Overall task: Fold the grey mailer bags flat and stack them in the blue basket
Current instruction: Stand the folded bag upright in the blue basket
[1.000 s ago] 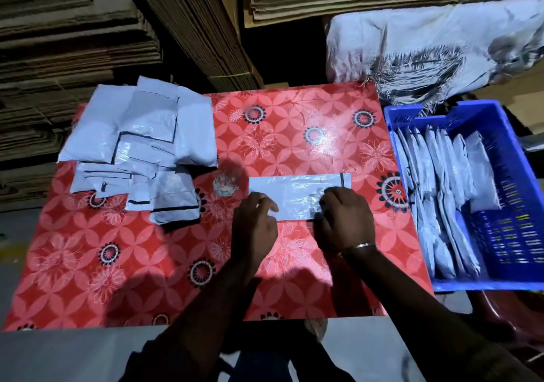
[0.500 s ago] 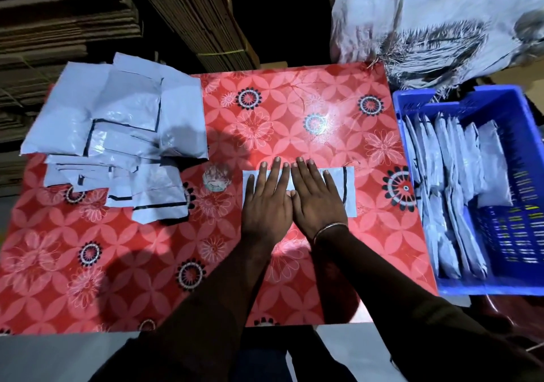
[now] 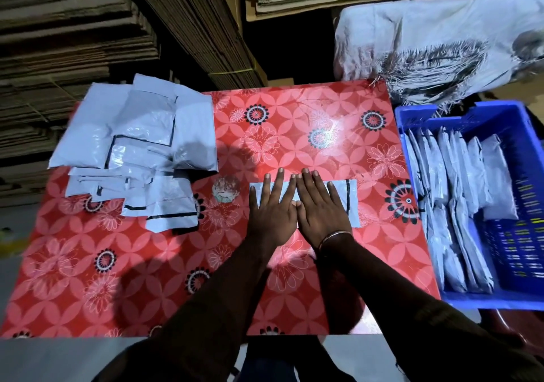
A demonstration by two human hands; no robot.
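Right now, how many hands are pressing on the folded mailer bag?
2: the left hand lies flat on the folded mailer bag's left half, and the right hand lies flat beside it on the middle. None seems hidden.

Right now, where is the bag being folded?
In the head view, the folded bag lies right of centre on the red tablecloth, pressed flat under the left hand and right hand, near the blue basket.
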